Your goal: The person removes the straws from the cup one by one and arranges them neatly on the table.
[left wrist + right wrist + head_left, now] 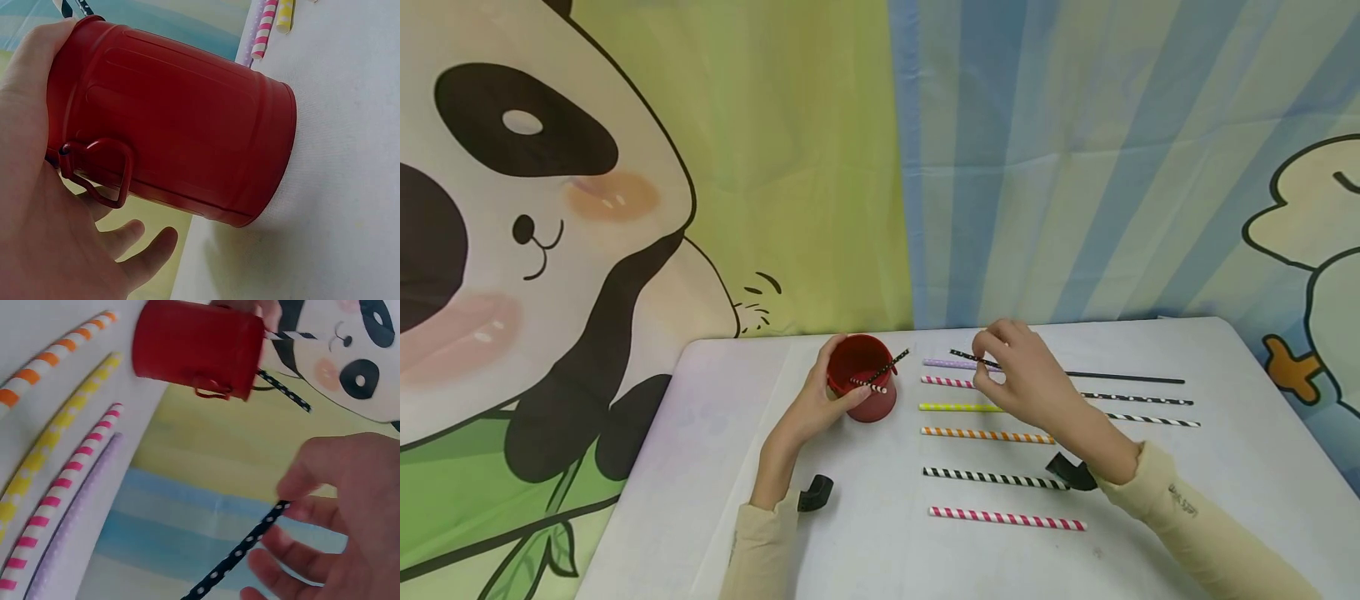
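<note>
My left hand [811,407] holds a small red metal bucket [876,408] near its rim, with the thumb along the top edge. A little wire handle [119,172] hangs on the bucket's side in the left wrist view. Out of its mouth poke a black straw with white dots [896,362] and a black-and-white striped straw [878,389]. To the right of the bucket, my right hand [1037,379] pinches another black straw with white dots [234,556] between thumb and fingertips, raised over the table. Its other end points toward the bucket in the head view.
Paper straws lie in rows on the white table [865,517]: purple [936,362], pink-striped [1007,518], yellow [958,407], orange-striped [985,434] and black-striped [992,477]. Farther right lie a plain black straw [1127,377] and other dark patterned ones. A printed curtain [820,167] hangs behind.
</note>
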{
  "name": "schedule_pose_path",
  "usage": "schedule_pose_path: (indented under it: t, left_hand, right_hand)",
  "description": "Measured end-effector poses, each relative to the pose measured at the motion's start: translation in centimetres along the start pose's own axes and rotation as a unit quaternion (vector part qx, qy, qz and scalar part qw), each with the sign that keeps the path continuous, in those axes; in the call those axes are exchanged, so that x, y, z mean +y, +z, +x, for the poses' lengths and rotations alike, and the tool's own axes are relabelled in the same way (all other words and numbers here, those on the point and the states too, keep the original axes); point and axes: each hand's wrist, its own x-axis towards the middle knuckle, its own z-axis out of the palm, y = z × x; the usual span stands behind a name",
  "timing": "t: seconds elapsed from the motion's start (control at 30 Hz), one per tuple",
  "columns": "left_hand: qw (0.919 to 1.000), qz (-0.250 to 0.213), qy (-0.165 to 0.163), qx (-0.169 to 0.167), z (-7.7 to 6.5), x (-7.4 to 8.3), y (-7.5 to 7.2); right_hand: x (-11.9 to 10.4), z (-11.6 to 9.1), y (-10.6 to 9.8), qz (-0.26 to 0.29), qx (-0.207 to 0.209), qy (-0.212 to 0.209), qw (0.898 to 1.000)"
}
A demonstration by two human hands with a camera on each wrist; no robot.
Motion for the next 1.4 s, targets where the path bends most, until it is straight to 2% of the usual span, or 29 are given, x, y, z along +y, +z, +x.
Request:
schedule_pose_path:
  t: [0.1, 0.2, 0.33, 0.57, 0.9, 1.23, 1.4]
  left_hand:
    - [1.0000, 0.001, -0.001, 0.001, 0.0, -0.1, 0.0]
    - [1.0000, 0.005, -0.003, 0.003, 0.0, -0.1, 0.0]
    - [1.0000, 0.005, -0.003, 0.003, 0.1, -0.2, 0.1]
    - [1.0000, 0.001, 0.002, 0.002, 0.0, -0.1, 0.1]
    - [1.0000, -0.002, 0.004, -0.001, 0.1, -0.1, 0.0]
    - [1.0000, -0.001, 0.001, -0.003, 0.1, -0.1, 0.0]
    - [1.0000, 0.002, -0.002, -0.002, 0.1, 0.0, 0.0]
  right_hand:
    - [0.1, -0.6, 0.9, -0.067, -0.018, -0.019, 0.997]
    - [0.0, -1.3, 1.6, -0.103, -0.044, -0.017, 0.994]
    - [0.2, -2.1, 2.5, -0.121, -0.066, -0.012, 0.990]
    - [0.6, -2.9, 3.0, -0.133, -0.074, -0.013, 0.988]
    - [1.8, -4.8, 1.9, -0.138, -0.090, 0.003, 0.986]
    - [3.1, -7.2, -0.5, -0.124, -0.094, 0.015, 0.988]
    - [3.7, -8.4, -1.6, -0.123, -0.073, 0.018, 0.990]
